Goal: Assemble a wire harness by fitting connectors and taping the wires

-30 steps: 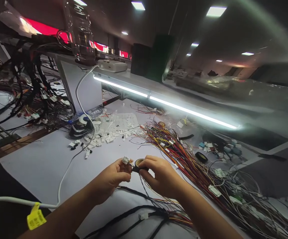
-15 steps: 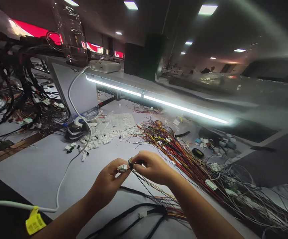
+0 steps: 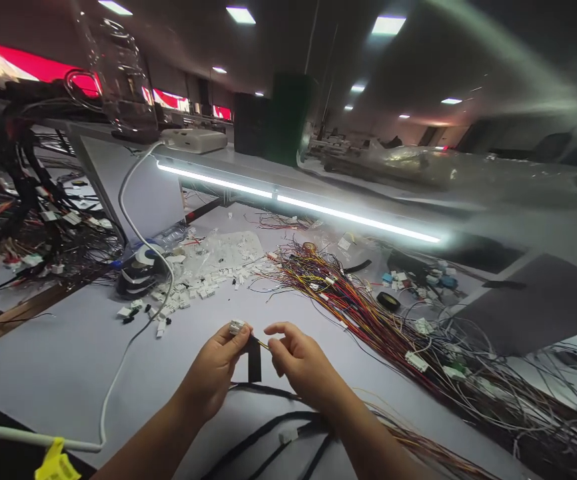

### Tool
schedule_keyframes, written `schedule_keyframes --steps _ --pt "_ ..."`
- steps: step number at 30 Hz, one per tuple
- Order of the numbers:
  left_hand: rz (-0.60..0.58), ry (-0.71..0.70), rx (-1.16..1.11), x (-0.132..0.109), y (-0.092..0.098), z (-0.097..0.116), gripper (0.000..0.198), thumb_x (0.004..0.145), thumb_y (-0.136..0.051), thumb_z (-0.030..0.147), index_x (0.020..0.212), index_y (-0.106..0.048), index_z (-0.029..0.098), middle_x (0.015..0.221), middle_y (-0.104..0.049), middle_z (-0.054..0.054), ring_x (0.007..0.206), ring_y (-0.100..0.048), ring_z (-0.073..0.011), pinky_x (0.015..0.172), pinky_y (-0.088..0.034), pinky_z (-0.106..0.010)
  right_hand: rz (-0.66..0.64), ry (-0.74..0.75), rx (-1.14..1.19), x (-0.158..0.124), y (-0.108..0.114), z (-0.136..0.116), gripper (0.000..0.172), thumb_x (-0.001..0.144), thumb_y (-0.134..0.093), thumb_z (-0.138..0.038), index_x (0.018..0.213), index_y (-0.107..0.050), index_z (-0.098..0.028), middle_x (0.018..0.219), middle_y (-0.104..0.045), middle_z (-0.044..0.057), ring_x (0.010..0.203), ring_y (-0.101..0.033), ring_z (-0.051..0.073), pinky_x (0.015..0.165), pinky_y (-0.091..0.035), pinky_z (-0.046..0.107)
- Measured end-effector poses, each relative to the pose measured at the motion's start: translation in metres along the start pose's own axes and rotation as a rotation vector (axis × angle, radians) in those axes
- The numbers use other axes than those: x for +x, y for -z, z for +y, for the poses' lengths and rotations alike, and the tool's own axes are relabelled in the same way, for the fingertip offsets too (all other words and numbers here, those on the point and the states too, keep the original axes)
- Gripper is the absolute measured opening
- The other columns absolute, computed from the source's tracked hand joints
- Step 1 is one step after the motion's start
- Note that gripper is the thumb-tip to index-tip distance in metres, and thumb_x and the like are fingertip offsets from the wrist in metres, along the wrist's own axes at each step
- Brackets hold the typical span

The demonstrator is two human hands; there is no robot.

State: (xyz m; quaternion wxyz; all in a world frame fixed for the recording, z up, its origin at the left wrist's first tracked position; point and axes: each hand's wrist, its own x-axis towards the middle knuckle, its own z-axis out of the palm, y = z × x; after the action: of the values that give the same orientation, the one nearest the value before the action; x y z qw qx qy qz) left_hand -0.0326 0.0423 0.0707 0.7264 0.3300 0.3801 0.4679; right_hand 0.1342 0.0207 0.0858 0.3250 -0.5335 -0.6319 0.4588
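Pinched between thumb and fingers of my left hand [image 3: 213, 370] is a white plug connector [image 3: 237, 327]. Thin wires [image 3: 262, 344], one of them yellow, run from it to my right hand [image 3: 301, 363]. A strip of black tape [image 3: 254, 361] hangs down from the wires between the hands. My right hand is curled, its index finger raised and bent, with the wires passing in at its thumb and fingers. Its palm is hidden, so whether the tape roll is inside it does not show. Black sleeved cables [image 3: 268, 423] with a white connector [image 3: 288, 435] lie beneath.
Loose white connectors [image 3: 193, 287] are heaped at the left. A long bundle of coloured wires [image 3: 353, 307] crosses to the right, beside a black tape roll [image 3: 388, 301]. A white cable [image 3: 123, 347] loops down the left. A lit tube [image 3: 348, 218] hangs under the shelf.
The tape roll seen at my right fingers has gone from sight, and a black strip now hangs from the wires. My right hand has moved a little down and away from the left.
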Motion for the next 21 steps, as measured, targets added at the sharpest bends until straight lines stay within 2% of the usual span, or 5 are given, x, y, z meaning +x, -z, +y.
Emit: schedule_keyframes --steps 3,8,12,17,21 --pt "0.02 0.06 -0.095 0.002 0.0 -0.003 0.022 0.077 -0.075 0.037 0.081 -0.064 0.018 0.074 -0.059 0.002 0.069 -0.053 -0.0111 0.069 -0.044 -0.021 0.012 0.15 -0.224 -0.008 0.001 -0.003 0.033 0.09 -0.048 -0.023 0.123 -0.052 -0.026 0.069 -0.057 -0.003 0.064 -0.054 0.013 0.061 -0.04 0.025" --pt "-0.01 0.027 -0.063 0.002 0.001 -0.005 0.02 0.08 -0.071 0.036 0.088 -0.065 0.019 0.078 -0.061 0.0 0.072 -0.055 -0.0133 0.071 -0.045 -0.024 0.08 0.225 -0.396 -0.007 -0.016 -0.02 0.069 0.073 -0.054 -0.004 0.135 -0.041 -0.032 0.118 -0.054 0.006 0.091 -0.061 0.02 0.079 -0.047 0.032" --pt "0.002 0.001 -0.095 0.002 0.002 -0.011 0.019 0.077 -0.074 0.033 0.085 -0.066 0.019 0.079 -0.059 0.001 0.073 -0.054 -0.0137 0.074 -0.046 -0.026 0.087 0.269 -0.259 0.002 -0.022 -0.017 0.039 0.077 -0.052 -0.008 0.109 -0.058 -0.03 0.117 -0.051 0.004 0.073 -0.059 0.013 0.068 -0.048 0.028" --pt "0.051 -0.284 0.034 -0.002 -0.005 -0.014 0.019 0.076 -0.075 0.037 0.083 -0.07 0.021 0.089 -0.061 -0.002 0.078 -0.053 -0.0147 0.079 -0.044 -0.027 0.167 -0.188 0.314 0.013 -0.007 0.013 0.018 0.09 -0.042 -0.026 0.106 -0.049 -0.023 0.069 -0.049 -0.005 0.038 -0.035 0.006 0.036 -0.028 0.018" --pt "-0.019 -0.408 0.222 -0.001 -0.005 -0.006 0.025 0.076 -0.074 0.044 0.081 -0.07 0.02 0.09 -0.066 -0.007 0.102 -0.055 -0.026 0.094 -0.04 -0.035 0.005 -0.225 0.417 0.004 0.005 0.017 0.037 0.085 -0.052 -0.034 0.121 -0.045 -0.027 0.102 -0.056 0.003 0.039 -0.04 0.002 0.034 -0.022 0.017"
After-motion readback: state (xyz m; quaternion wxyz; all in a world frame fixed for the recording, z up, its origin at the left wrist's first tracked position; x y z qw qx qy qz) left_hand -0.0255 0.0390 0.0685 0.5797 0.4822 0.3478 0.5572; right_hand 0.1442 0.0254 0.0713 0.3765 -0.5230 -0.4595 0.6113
